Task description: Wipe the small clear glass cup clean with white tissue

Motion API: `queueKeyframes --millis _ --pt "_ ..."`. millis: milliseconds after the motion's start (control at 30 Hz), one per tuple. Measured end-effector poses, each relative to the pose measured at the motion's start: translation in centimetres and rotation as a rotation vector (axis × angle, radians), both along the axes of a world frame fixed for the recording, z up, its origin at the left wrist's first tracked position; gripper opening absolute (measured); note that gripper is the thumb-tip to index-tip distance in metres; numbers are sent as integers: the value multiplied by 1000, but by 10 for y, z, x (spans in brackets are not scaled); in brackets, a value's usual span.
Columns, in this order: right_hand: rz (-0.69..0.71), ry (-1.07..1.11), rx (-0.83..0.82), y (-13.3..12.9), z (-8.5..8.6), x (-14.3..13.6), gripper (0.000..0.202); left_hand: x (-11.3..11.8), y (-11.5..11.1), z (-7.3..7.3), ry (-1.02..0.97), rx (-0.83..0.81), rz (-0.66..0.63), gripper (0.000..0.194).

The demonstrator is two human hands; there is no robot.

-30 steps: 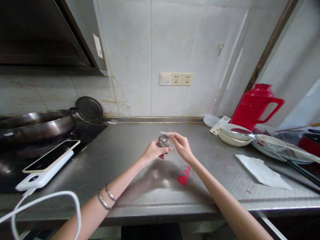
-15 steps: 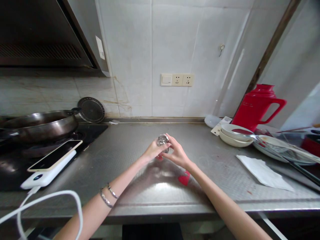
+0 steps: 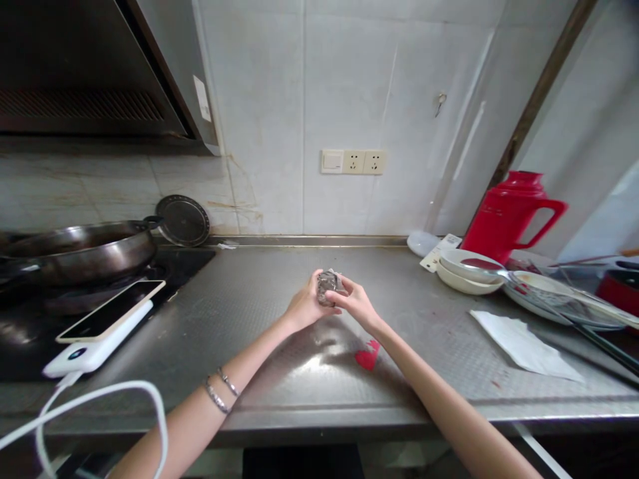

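Above the middle of the steel counter [image 3: 259, 279], a small, rounded grey-brown packet [image 3: 327, 287] with a shiny, crinkled surface is held between both hands. My left hand [image 3: 303, 305] is closed around its left side and underside. From the right, my right hand [image 3: 357, 303] grips its edge with thumb and fingers. What the wrapper contains cannot be made out. Nearer to me, a torn red scrap [image 3: 367, 356] lies on the counter, close to my right forearm.
On the left are a steel pan [image 3: 84, 256] on the stove and a phone [image 3: 112, 309] on a white power bank [image 3: 92, 352] with a cable. To the right are a red thermos [image 3: 504, 219], stacked bowls [image 3: 466, 279], a plate [image 3: 536, 309] and a paper napkin [image 3: 524, 346].
The packet has been turned in the hands and shows a broader crinkled face. My left fingers have moved up its left side; my right thumb now lies across its lower right.
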State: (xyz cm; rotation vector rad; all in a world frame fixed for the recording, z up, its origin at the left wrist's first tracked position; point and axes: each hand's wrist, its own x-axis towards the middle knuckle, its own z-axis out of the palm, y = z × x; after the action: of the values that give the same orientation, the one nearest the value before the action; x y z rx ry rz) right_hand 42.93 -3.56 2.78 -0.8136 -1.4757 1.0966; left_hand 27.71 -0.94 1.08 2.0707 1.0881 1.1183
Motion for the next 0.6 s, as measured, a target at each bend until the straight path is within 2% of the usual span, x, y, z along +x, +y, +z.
queueKeyframes --millis 100,200,333,467,533,600 --pt "21 71 -84 6 -3 3 49 2 -3 1 -42 46 -12 88" --pt "-39 68 -150 16 -8 6 49 4 -6 2 -115 -1 -43 84" --pt "-198 -100 -34 24 -11 13 43 8 -11 3 -169 -58 -107 83" --pt "-438 -258 195 24 -8 21 43 10 -15 2 -93 -32 -92 86" --pt "-442 -292 274 21 -5 22 42 11 -15 0 -61 -33 -83 88" --pt "-358 -304 296 18 -3 20 38 12 -15 -2 -36 -38 -69 91"
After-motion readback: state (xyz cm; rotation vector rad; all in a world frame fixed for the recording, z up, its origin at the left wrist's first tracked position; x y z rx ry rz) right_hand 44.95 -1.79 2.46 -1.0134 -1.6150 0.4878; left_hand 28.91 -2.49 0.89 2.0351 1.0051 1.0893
